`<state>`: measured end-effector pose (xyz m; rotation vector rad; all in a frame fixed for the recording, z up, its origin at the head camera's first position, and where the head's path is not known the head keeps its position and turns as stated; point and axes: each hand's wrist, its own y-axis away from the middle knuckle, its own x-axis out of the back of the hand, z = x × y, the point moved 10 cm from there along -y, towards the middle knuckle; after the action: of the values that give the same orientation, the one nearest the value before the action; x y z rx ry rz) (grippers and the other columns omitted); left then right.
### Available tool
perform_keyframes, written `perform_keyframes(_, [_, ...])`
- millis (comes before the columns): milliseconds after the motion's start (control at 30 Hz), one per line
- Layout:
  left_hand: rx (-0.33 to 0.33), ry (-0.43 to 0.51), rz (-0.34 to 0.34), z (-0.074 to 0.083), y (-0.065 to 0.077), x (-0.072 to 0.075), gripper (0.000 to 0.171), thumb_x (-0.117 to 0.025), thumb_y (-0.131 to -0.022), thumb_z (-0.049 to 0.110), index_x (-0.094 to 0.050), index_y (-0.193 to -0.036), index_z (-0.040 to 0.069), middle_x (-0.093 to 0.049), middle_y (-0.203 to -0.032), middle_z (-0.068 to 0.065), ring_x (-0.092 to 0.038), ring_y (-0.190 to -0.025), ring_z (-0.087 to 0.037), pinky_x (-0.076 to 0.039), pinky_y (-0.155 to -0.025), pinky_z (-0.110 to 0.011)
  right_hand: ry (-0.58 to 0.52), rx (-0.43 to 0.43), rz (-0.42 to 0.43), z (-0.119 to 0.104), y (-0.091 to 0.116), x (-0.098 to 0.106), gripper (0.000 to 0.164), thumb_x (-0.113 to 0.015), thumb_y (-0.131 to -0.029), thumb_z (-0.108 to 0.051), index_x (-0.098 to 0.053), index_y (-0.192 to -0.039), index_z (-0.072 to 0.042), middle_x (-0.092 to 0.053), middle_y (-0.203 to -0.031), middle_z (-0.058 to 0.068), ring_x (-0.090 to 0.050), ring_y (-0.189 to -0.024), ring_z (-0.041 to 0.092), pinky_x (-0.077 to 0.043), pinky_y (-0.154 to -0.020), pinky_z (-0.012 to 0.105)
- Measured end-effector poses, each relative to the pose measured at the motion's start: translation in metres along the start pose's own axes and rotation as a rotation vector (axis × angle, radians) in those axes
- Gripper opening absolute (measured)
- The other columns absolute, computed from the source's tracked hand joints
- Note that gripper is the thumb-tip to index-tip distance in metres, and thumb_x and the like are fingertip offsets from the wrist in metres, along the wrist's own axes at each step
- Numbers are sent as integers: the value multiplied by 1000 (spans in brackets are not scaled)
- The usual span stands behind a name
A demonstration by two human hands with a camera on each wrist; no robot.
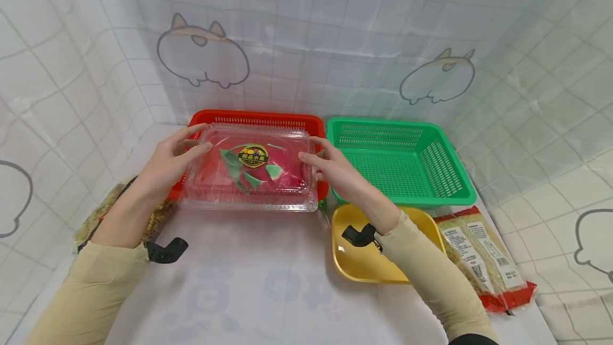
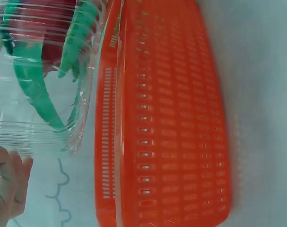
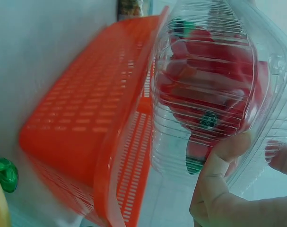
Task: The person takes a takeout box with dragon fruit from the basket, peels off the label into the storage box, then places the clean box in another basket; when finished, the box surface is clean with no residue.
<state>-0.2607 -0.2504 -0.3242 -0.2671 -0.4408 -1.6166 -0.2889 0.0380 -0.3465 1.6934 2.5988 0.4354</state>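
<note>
A clear plastic fruit box (image 1: 249,201) with a round black and gold label hangs over the red basket (image 1: 268,117). Through its walls shows a red, green-scaled fruit that looks like dragon fruit (image 3: 209,66). My left hand (image 1: 174,156) holds the box's left end, thumb over the lid's edge. At the opposite end my right hand (image 1: 335,166) grips it, thumb on top and fingers below. In the right wrist view the box tilts beside the red basket's rim, with the thumb pressed to its wall.
To the right stands a green basket (image 1: 383,169), with a yellow tray (image 1: 345,268) in front of it. A red-edged food bag (image 1: 479,254) lies on the right; another bag (image 1: 160,220) lies under my left arm. A small shiny green item (image 3: 5,175) sits near the red basket.
</note>
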Motion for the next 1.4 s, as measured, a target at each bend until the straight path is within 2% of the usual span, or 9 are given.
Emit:
perform_keyframes(67, [-1, 3, 10, -1, 6, 0, 69, -53, -100, 47, -25, -160, 25, -38, -148, -16, -44, -119, -20, -54, -78, -18, 27, 10, -1, 0, 5, -2, 65, -63, -98, -33, -31, -154, -25, -51, -122, 12, -56, -88, 18, -54, -78, 28])
perform_keyframes(133, [-8, 15, 19, -1, 13, 0, 69, -54, -100, 47, -25, -159, 24, -40, -144, -15, -47, -114, -18, -55, -74, -18, 54, 16, -7, 1, 10, -4, 66, -63, -98, -33, -30, -155, -28, -49, -125, 12, -58, -91, 21, -56, -78, 30])
perform_keyframes(267, [-30, -9, 38, -2, 26, 0, 68, -54, -100, 46, -28, -159, 24, -42, -139, -11, -51, -108, -14, -55, -74, -17, 118, 34, -22, 4, 19, -7, 70, -64, -97, -34, -27, -156, -31, -50, -125, 13, -59, -93, 22, -58, -76, 33])
perform_keyframes(367, [-42, -29, 43, -5, 35, -1, 67, -55, -101, 43, -28, -159, 22, -43, -140, -13, -53, -107, -13, -54, -74, -16, 141, 45, -40, 7, 26, -11, 71, -64, -97, -36, -26, -157, -32, -51, -122, 13, -59, -90, 22, -57, -74, 30])
perform_keyframes(667, [-54, -54, 8, -14, 60, -7, 66, -56, -101, 36, -28, -158, 19, -45, -142, -18, -58, -103, -8, -53, -76, -16, 96, 60, -113, 16, 47, -22, 72, -66, -97, -31, -25, -156, -37, -50, -114, 14, -58, -102, 25, -57, -72, 31])
perform_keyframes(900, [-97, -66, -16, -16, 73, -12, 63, -60, -100, 31, -32, -156, 29, -48, -133, -4, -60, -98, -8, -57, -73, -26, 101, 74, -173, 18, 62, -31, 71, -67, -96, -31, -27, -154, -42, -48, -115, 15, -62, -90, 27, -59, -73, 36])
perform_keyframes(1033, [-136, -51, -43, -16, 78, -15, 60, -60, -100, 24, -34, -155, 30, -47, -133, 0, -62, -98, -6, -59, -73, -28, 112, 79, -196, 21, 70, -35, 72, -68, -95, -31, -26, -153, -43, -50, -118, 14, -60, -98, 31, -60, -76, 41])
perform_keyframes(1167, [-151, -40, -69, -21, 84, -18, 58, -59, -101, 20, -36, -153, 28, -48, -130, -2, -62, -100, -4, -59, -73, -27, 125, 73, -205, 26, 75, -38, 72, -68, -95, -30, -27, -153, -40, -50, -126, 9, -59, -108, 28, -60, -78, 40])
perform_keyframes(1400, [-132, -16, -109, -42, 94, -30, 57, -60, -100, 19, -36, -152, 21, -46, -132, -6, -56, -106, -4, -57, -76, -27, 151, 46, -233, 49, 82, -48, 73, -68, -95, -31, -25, -155, -34, -46, -116, 14, -66, -85, 24, -56, -70, 33])
